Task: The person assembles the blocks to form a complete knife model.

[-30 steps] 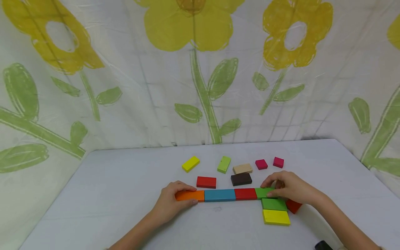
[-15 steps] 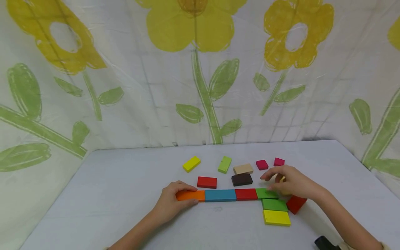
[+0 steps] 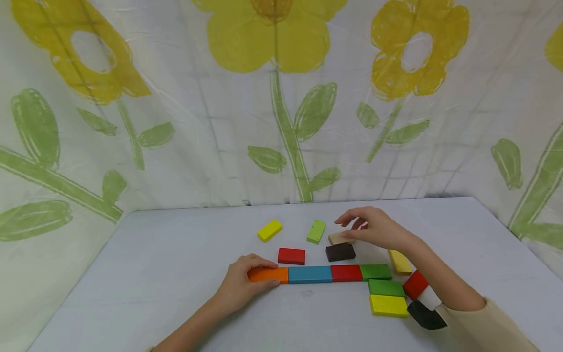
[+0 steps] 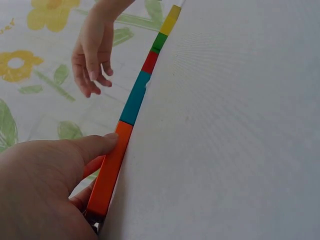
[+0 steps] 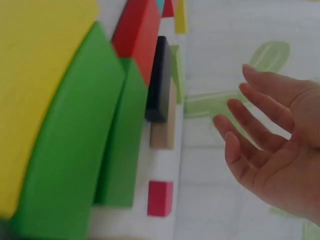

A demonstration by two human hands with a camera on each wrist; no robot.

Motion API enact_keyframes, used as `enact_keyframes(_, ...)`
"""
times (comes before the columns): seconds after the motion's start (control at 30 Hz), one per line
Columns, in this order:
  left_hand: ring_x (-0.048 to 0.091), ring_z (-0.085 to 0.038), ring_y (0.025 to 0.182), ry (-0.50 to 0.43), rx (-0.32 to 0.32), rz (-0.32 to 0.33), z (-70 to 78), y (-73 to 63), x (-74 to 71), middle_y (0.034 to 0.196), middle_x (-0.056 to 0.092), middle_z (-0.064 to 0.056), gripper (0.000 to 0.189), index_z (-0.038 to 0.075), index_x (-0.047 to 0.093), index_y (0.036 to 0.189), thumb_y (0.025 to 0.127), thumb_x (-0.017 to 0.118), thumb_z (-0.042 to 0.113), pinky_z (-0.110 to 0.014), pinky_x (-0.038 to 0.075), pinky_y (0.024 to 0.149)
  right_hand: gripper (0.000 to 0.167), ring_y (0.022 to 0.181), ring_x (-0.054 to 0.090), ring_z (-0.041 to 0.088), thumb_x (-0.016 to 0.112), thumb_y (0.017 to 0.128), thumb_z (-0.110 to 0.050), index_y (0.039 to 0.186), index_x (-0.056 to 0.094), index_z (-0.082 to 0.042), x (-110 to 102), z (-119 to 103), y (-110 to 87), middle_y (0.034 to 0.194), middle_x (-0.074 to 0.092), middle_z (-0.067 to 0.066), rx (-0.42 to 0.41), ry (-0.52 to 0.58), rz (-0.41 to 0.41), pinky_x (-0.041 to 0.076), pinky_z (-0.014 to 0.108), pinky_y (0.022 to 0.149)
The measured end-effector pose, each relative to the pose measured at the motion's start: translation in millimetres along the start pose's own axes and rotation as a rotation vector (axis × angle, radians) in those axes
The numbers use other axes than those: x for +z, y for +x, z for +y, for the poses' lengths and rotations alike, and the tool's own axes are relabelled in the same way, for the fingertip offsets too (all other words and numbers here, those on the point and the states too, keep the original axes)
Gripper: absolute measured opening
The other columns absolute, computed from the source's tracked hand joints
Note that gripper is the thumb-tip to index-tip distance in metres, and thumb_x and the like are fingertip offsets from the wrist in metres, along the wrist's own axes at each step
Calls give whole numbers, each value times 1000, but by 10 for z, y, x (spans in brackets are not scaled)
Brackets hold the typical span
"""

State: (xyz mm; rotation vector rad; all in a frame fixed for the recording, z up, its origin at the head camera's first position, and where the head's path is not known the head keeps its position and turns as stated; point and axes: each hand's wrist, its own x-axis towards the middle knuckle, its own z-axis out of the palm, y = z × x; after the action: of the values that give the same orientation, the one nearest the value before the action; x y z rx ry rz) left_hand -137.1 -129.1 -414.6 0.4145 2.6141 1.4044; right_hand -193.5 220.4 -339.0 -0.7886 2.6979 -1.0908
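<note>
My left hand (image 3: 239, 283) grips the orange block (image 4: 111, 175) between thumb and fingers, at the left end of a straight row. Right of it, end to end, come a blue block (image 3: 310, 275), a red block (image 3: 346, 273) and a green block (image 3: 375, 272). A second green block (image 3: 386, 288) and a yellow block (image 3: 389, 305) lie below the row's right end. My right hand (image 5: 285, 135) holds nothing, its fingers loosely bent. In the head view it hovers at the back, overlapping the tan block (image 3: 336, 238), just behind the dark brown block (image 3: 340, 252).
Loose pieces lie around the row: a red block (image 3: 291, 256), a yellow block (image 3: 270, 230) and a light green block (image 3: 316, 231) behind it, a pale yellow block (image 3: 399, 262) and another red block (image 3: 415, 285) at right. A flower-printed cloth (image 3: 198, 146) hangs behind the table.
My right hand has left the green block at the row's end and moved back and left over the tan block, uncovering the pale yellow block. The left hand stays on the orange block.
</note>
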Motion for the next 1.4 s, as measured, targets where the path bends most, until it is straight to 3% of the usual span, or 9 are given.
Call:
enact_keyframes(0.4,58,-21,116,-6,21,-7,-5,0,-9,117,72,4,27,21,81,115,90,85,29,-41,50,98,38,103,69,28,76,98,-18,131,70,-1,248,-231,623,123,71,21,-57,22,-35,61,39,90)
enact_keyframes(0.6,58,-21,116,2,29,-3,-21,9,-1,117,73,4,26,21,81,115,90,85,29,-42,49,98,45,110,68,31,77,98,-21,138,66,-4,406,-338,853,131,68,22,-24,44,-57,60,38,92)
enact_keyframes(0.83,58,-21,115,-2,42,-1,-26,3,-9,116,73,5,26,20,81,114,90,85,29,-41,48,97,52,124,62,44,76,98,-19,143,60,0,620,-354,1091,142,63,23,-75,60,-87,56,45,104)
enact_keyframes(1.07,58,-21,115,-13,49,2,-28,-2,-18,115,73,5,26,20,81,114,90,86,28,-39,47,96,57,136,55,39,77,97,-17,147,56,0,809,-326,1268,150,58,20,-70,82,-125,51,46,111)
enact_keyframes(1.2,57,-21,115,-14,52,9,-40,0,-14,115,73,6,25,21,81,114,90,86,28,-39,47,96,57,134,57,35,79,96,-17,147,58,-2,900,-296,1341,149,59,18,-51,78,-149,51,41,111)
enact_keyframes(1.4,57,-21,114,-9,52,15,-48,-1,-11,115,73,6,24,22,81,113,90,86,29,-39,46,95,53,115,63,28,82,93,-17,142,65,-8,960,-299,1356,140,64,13,37,81,-157,55,34,101)
